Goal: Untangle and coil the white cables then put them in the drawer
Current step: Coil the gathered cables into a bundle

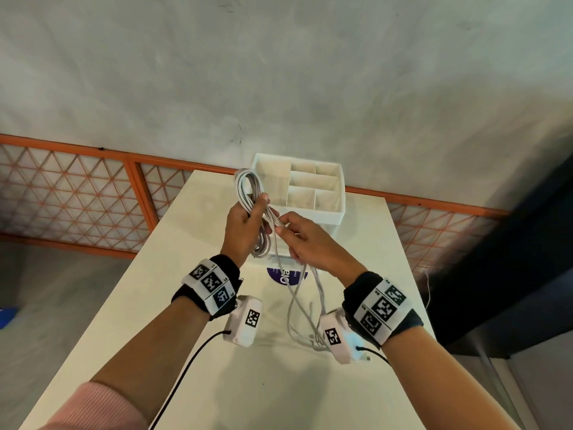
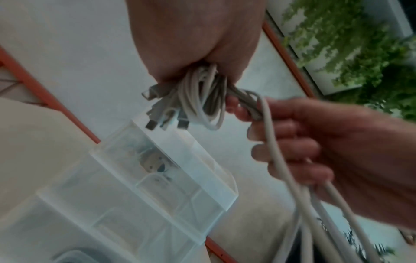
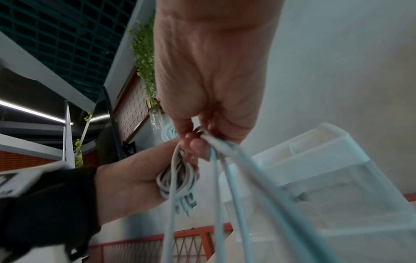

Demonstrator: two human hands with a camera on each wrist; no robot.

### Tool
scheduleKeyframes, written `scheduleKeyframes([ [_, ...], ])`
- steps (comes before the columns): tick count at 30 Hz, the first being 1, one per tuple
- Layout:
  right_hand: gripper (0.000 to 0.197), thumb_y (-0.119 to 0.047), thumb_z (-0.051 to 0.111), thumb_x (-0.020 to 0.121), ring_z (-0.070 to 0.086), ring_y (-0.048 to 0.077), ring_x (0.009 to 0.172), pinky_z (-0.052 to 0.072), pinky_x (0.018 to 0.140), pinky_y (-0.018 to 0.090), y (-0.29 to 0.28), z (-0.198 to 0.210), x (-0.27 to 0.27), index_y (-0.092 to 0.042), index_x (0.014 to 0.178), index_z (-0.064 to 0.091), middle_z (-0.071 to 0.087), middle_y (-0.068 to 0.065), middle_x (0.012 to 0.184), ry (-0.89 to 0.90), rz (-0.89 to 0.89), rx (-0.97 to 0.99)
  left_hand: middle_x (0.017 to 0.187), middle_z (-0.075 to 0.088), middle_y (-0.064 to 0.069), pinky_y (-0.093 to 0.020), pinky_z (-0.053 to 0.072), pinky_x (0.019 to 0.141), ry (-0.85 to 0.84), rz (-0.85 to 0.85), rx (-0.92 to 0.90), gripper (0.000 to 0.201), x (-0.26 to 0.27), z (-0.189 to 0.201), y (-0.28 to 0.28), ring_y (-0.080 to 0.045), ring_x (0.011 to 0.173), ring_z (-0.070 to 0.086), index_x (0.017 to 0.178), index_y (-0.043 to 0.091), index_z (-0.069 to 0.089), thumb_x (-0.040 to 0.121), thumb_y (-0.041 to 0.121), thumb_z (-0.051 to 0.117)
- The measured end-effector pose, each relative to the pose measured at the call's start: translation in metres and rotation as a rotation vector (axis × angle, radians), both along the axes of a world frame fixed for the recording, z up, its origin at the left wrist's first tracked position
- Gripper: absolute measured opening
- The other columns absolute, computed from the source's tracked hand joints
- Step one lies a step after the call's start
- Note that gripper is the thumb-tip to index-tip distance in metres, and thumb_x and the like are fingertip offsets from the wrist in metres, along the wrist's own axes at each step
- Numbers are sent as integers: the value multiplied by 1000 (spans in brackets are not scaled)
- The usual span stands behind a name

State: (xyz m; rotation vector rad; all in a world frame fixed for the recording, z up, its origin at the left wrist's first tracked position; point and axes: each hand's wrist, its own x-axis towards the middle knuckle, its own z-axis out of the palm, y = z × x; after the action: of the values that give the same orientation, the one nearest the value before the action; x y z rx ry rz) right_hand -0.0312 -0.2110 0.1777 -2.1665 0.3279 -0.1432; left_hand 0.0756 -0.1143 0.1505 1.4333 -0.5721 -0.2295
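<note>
My left hand [image 1: 245,225] grips a coil of white cables [image 1: 248,190] upright above the table, loops sticking out above and below the fist. In the left wrist view the coil [image 2: 202,99] hangs from the fist with several plug ends [image 2: 157,106] showing. My right hand [image 1: 297,240] pinches the loose white strands [image 1: 305,302] right beside the coil; they trail down to the table. The right wrist view shows those strands [image 3: 225,174] running from my fingertips [image 3: 195,144]. The translucent drawer unit [image 1: 310,193] stands just behind both hands; its drawer [image 2: 180,160] is pulled out.
The white table [image 1: 217,383] is narrow, with edges close on both sides. A purple round sticker [image 1: 279,274] lies on it under my hands. An orange mesh fence [image 1: 77,193] runs behind the table. A dark object [image 1: 511,259] stands at the right.
</note>
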Motion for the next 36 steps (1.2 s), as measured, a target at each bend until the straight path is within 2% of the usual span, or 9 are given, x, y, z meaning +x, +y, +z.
scheduleKeyframes([
  [3,32,-38,54,94,51,8,64,45,51,17,3,-2,3,-12,112,52,56,-4,81,-11,-20,42,68,63,-15,-35,49,65,18,22,-39,37,1,3,-4,-25,62,59,77,0,62,97,29,50],
  [7,19,-21,53,94,64,27,81,56,75,43,5,-5,8,-8,106,49,65,8,88,-25,-60,-32,66,65,-10,-34,51,63,-18,28,-42,35,2,8,-8,-23,61,62,75,4,62,96,30,52],
  [9,17,-21,45,97,68,28,82,53,76,39,7,-1,9,-9,108,49,65,2,77,-33,-75,-32,60,60,-7,-29,47,56,-61,67,-34,37,3,8,-9,-17,53,58,75,1,56,96,30,51],
  [12,25,-28,37,101,63,13,59,49,60,22,15,6,9,-10,115,48,55,-4,65,-34,-79,-49,59,57,-2,-23,44,54,-73,173,-19,34,5,6,-13,-6,49,53,78,0,53,97,28,50],
  [17,34,-26,29,103,47,7,57,52,72,40,26,5,13,-8,131,40,47,-7,67,-81,53,-206,66,60,-3,-24,46,56,88,177,-108,33,6,7,-16,-11,53,55,79,4,58,98,28,47],
  [21,30,-12,32,101,48,13,64,45,64,30,33,-1,12,-2,129,35,54,9,87,-100,90,-222,59,54,3,-19,40,43,293,95,-191,35,4,15,-16,-8,45,50,72,9,55,98,31,48],
  [24,30,-13,37,101,49,5,56,43,51,16,23,6,11,-6,129,30,57,1,80,-159,26,-168,49,55,8,-22,37,42,331,81,-230,38,5,22,-14,-7,40,50,66,13,56,98,31,47],
  [31,19,-10,57,93,45,12,49,43,50,17,9,12,9,-5,111,57,65,3,75,-256,41,105,66,58,2,-24,43,50,431,74,-317,35,4,19,-15,-7,50,56,71,15,57,98,33,46],
  [36,37,-17,56,94,46,6,46,45,53,20,8,-2,8,-20,131,55,60,2,68,-113,120,44,65,52,4,-24,44,56,557,84,-374,23,2,15,-15,-6,59,56,77,17,56,97,27,50],
])
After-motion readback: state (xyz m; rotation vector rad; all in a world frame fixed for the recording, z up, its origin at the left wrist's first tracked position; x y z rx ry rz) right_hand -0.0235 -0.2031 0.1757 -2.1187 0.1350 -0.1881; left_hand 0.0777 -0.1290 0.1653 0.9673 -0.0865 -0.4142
